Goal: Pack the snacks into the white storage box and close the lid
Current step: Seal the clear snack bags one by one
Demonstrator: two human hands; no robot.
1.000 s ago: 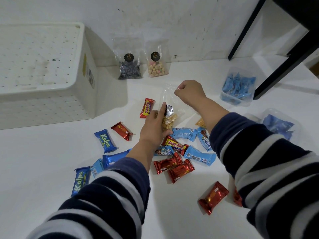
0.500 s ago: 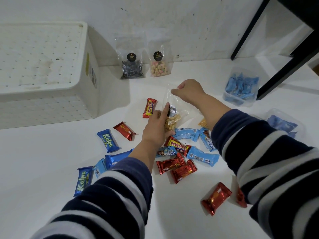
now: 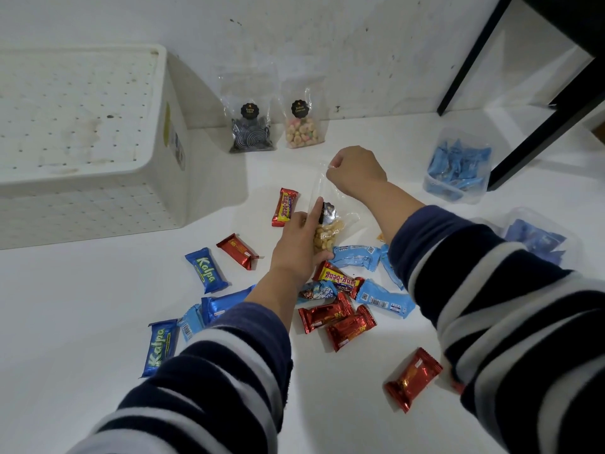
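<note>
Fingers (image 3: 330, 172) of right hand (image 3: 357, 170) curl under, hiding pinch on clear bag (image 3: 327, 221)

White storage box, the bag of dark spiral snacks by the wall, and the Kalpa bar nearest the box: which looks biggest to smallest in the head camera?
1. White storage box, by far.
2. Bag of dark spiral snacks.
3. Kalpa bar, though it lies nearer the camera, so the gap is unsure.

place: home corner | signs: scuffed white wall (image 3: 327, 44) – white floor (image 3: 65, 322) – black furniture leg (image 3: 540, 139)
</note>
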